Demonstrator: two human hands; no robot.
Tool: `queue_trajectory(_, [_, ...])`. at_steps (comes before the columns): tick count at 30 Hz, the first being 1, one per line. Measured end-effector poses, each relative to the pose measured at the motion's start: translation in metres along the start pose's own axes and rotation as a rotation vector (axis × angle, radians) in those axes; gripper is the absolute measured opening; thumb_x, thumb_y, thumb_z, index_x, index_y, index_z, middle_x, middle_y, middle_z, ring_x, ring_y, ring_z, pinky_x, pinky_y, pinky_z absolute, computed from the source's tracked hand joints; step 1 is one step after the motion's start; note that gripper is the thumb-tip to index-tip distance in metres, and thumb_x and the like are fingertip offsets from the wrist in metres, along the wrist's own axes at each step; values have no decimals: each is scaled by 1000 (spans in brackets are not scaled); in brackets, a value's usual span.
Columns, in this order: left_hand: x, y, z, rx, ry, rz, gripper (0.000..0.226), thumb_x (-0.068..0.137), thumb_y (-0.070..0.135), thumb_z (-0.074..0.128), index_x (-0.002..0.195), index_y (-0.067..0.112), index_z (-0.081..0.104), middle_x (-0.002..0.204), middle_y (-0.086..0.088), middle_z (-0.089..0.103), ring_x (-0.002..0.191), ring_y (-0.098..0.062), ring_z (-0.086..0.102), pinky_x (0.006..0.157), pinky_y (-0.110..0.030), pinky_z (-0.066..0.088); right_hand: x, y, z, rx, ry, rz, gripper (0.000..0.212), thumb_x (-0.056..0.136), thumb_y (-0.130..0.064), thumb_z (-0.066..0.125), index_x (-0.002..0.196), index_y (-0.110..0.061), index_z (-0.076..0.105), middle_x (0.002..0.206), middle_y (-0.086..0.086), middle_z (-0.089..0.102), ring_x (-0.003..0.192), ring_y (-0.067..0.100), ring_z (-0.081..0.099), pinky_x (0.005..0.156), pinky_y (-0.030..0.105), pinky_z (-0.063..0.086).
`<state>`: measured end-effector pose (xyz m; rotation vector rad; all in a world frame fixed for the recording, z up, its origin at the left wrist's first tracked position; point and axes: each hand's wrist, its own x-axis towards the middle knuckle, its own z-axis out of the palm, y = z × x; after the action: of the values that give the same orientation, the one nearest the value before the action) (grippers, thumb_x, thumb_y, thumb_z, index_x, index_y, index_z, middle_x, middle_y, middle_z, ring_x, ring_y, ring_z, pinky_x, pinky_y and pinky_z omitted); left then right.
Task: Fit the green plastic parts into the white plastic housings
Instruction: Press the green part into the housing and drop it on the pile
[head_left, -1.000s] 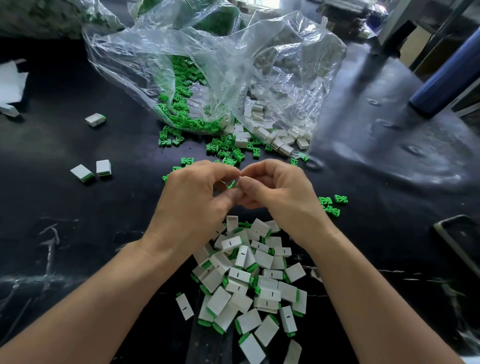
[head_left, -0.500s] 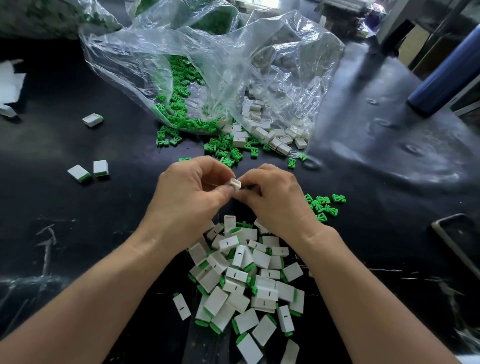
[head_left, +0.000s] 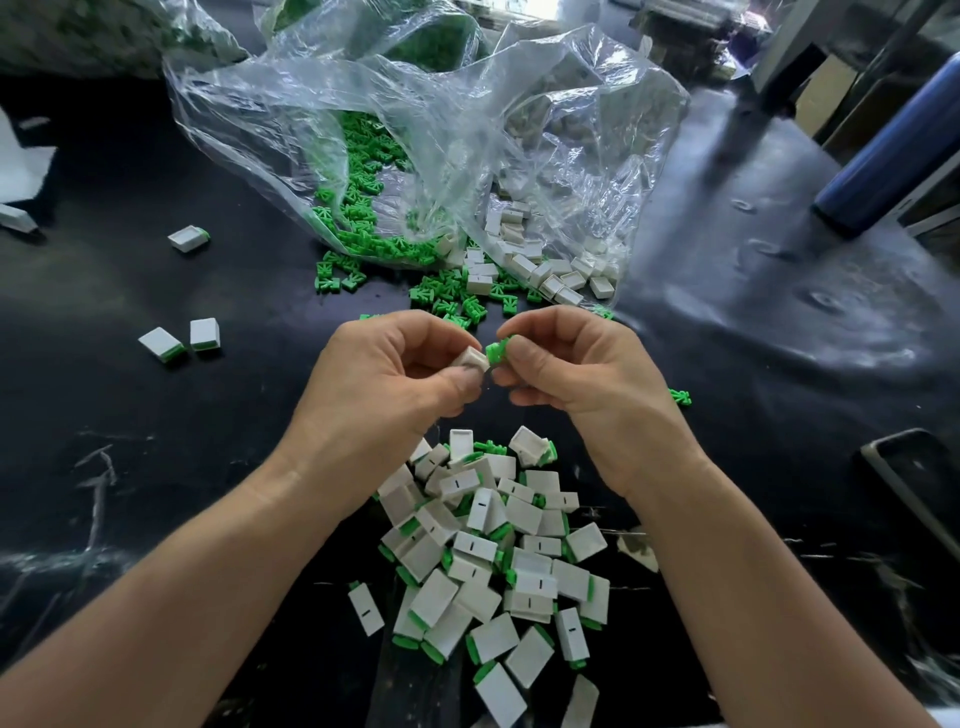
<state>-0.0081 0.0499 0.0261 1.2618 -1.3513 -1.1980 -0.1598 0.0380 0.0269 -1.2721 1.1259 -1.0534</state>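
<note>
I see the small white plastic housing (head_left: 471, 358) pinched between the thumb and fingertips of the left hand (head_left: 384, 384), its open end turned toward the right hand (head_left: 576, 369). The right hand pinches a small green plastic part (head_left: 496, 352) at its fingertips, just beside that open end. The two pieces look to be touching, though at this size I cannot be sure. Both hands hover above the black worktop (head_left: 156, 441).

Below the hands, nearer the wrists, lies a heap of white housings with green ends showing (head_left: 493, 545). Beyond the hands, loose green parts (head_left: 447, 296) and empty white housings (head_left: 545, 270) spill from the mouth of a crumpled clear plastic bag (head_left: 441, 130). A single green part (head_left: 680, 397) lies just right of the right hand. Well left of the left hand sit two fitted white-and-green pieces (head_left: 179, 338) side by side, with another (head_left: 188, 238) farther out. Far beyond the right hand lies a dark blue cylinder (head_left: 893, 150).
</note>
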Motion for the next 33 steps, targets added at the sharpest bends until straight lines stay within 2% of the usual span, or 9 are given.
queue_trajectory(7, [-1, 0, -1, 7, -11, 4, 15, 74, 8, 73, 68, 22, 70, 65, -3, 70, 56, -7, 61, 55, -18, 52, -4, -3, 2, -79, -7, -46, 15, 85, -2, 60, 80, -16, 63, 66, -7, 65, 57, 3, 61, 56, 16, 49])
queue_trajectory(11, [-2, 0, 0, 7, -19, 9, 8, 73, 9, 73, 71, 17, 70, 59, -4, 68, 52, -6, 60, 51, -16, 50, -6, -3, 3, -185, -25, -96, 18, 83, 0, 62, 78, -17, 63, 67, -3, 64, 58, 4, 60, 57, 16, 49])
queue_trajectory(15, [-4, -1, -1, 56, -27, 7, 9, 74, 6, 73, 72, 15, 70, 56, -3, 67, 50, -7, 60, 51, -18, 51, -7, -3, 3, -330, -26, -160, 25, 81, -1, 65, 74, -24, 61, 66, -2, 65, 61, 8, 62, 62, 24, 54])
queue_trajectory(19, [-7, 2, -2, 255, -17, 129, 16, 73, 11, 73, 71, 26, 70, 63, 9, 69, 52, -3, 62, 56, -22, 54, -8, -3, 3, -415, -40, -186, 32, 81, 0, 65, 70, -30, 58, 65, -3, 64, 60, 10, 61, 64, 33, 55])
queue_trajectory(22, [-9, 4, -2, 361, -4, 209, 15, 73, 11, 74, 71, 25, 70, 60, 10, 67, 54, -7, 62, 56, -26, 52, -9, -3, 4, -470, -46, -214, 37, 80, 2, 65, 69, -32, 57, 67, -4, 63, 62, 14, 61, 66, 38, 55])
queue_trajectory(25, [-9, 3, -2, 437, -10, 258, 10, 72, 10, 75, 73, 20, 72, 58, 9, 65, 58, -12, 61, 54, -27, 48, -10, -1, 3, -560, -50, -274, 29, 78, 2, 67, 70, -25, 60, 67, -7, 61, 62, 12, 58, 60, 30, 51])
queue_trajectory(28, [-10, 4, -3, 513, -45, 290, 6, 72, 11, 76, 74, 16, 74, 56, 9, 63, 63, -11, 60, 54, -22, 46, -11, -2, 2, -645, -86, -330, 10, 77, 1, 67, 76, -9, 66, 65, -14, 56, 58, 2, 53, 51, 13, 40])
queue_trajectory(30, [-9, 4, -4, 473, -41, 265, 10, 72, 12, 76, 72, 22, 72, 53, 5, 64, 58, -12, 61, 51, -23, 48, -11, -3, 2, -614, -71, -330, 17, 77, 2, 67, 74, -16, 66, 65, -12, 58, 58, 3, 55, 53, 15, 44])
queue_trajectory(33, [-7, 6, -4, 257, -11, 178, 9, 70, 17, 74, 72, 25, 70, 61, 4, 68, 52, -9, 62, 56, -33, 55, -11, -6, 3, -428, -16, -332, 28, 80, 0, 66, 77, -28, 63, 69, -5, 65, 62, 9, 62, 61, 25, 54])
